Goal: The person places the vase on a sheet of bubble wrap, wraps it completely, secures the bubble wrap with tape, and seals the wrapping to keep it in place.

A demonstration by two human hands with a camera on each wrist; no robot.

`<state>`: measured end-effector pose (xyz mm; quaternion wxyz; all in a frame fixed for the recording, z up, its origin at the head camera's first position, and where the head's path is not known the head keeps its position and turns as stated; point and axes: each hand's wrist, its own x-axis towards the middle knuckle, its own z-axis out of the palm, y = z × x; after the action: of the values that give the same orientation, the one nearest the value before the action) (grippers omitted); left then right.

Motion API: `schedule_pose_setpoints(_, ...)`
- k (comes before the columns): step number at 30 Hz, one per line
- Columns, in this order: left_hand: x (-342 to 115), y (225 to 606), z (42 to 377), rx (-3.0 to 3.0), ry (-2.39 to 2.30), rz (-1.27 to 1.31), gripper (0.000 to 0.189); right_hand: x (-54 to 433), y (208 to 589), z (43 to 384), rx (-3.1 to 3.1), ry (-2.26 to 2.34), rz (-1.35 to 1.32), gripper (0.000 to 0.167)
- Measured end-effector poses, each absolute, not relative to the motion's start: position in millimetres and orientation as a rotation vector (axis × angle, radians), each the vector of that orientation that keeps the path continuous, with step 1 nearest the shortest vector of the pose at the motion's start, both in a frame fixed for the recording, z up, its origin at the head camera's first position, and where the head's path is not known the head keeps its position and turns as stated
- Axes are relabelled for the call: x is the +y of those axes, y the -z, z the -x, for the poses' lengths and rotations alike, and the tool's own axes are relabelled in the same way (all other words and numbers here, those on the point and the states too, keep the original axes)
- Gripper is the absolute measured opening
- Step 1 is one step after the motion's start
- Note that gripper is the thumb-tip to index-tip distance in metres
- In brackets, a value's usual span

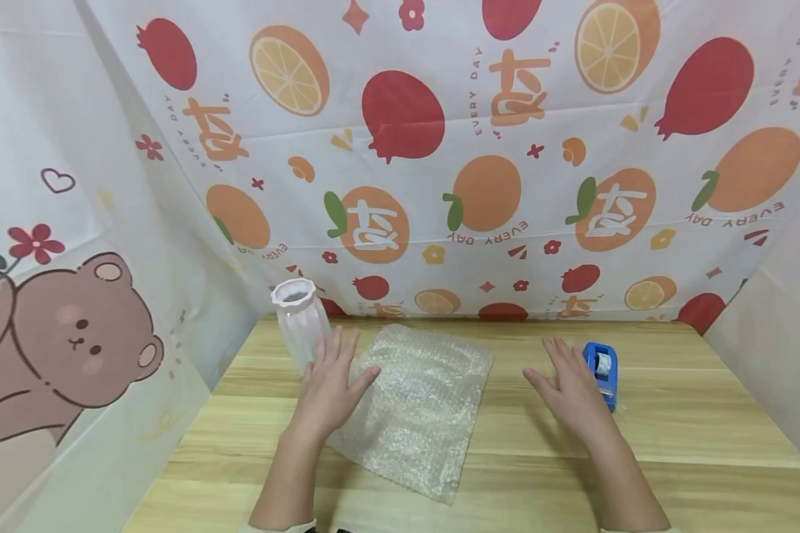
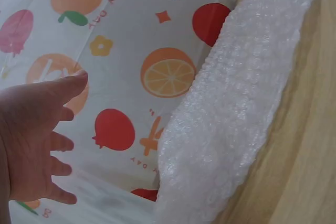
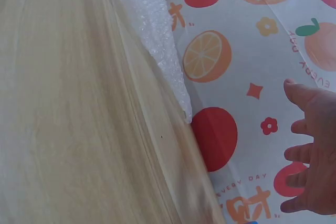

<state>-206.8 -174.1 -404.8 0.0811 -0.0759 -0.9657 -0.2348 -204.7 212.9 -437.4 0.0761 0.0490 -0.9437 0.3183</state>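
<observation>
A sheet of clear bubble wrap (image 1: pixel 420 407) lies flat on the wooden table, between the two hands. My left hand (image 1: pixel 330 389) is over its left edge with fingers spread, holding nothing. Just beyond that hand stands a white vase (image 1: pixel 301 318) with a scalloped rim, its lower part partly hidden by the fingers. My right hand (image 1: pixel 573 392) is to the right of the wrap, fingers extended and grasping nothing. Beside it is a blue tape dispenser (image 1: pixel 603 370) with a roll of tape, partly covered by the hand. In the left wrist view the bubble wrap (image 2: pixel 236 103) lies beyond the outstretched left hand (image 2: pixel 39 135).
A light wood-grain table (image 1: pixel 693 444) spans the front. Behind it hangs a white cloth (image 1: pixel 427 185) printed with fruit, and at left another cloth carries a bear print (image 1: pixel 80 333). A pale panel (image 1: pixel 787 333) borders the right side.
</observation>
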Motion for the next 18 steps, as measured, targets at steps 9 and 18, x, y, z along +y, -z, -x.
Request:
schedule_pose_setpoints(9, -163.0, 406.9, 221.8, -2.876, 0.719, 0.336, 0.070, 208.1, 434.0, 210.9, -2.802, -0.955, -0.203, 0.083)
schedule_pose_setpoints(18, -155.0, 411.3, 248.8, -2.915, 0.743, 0.295, 0.066, 193.7, 433.8, 221.7, -2.838, -1.009, -0.243, 0.079)
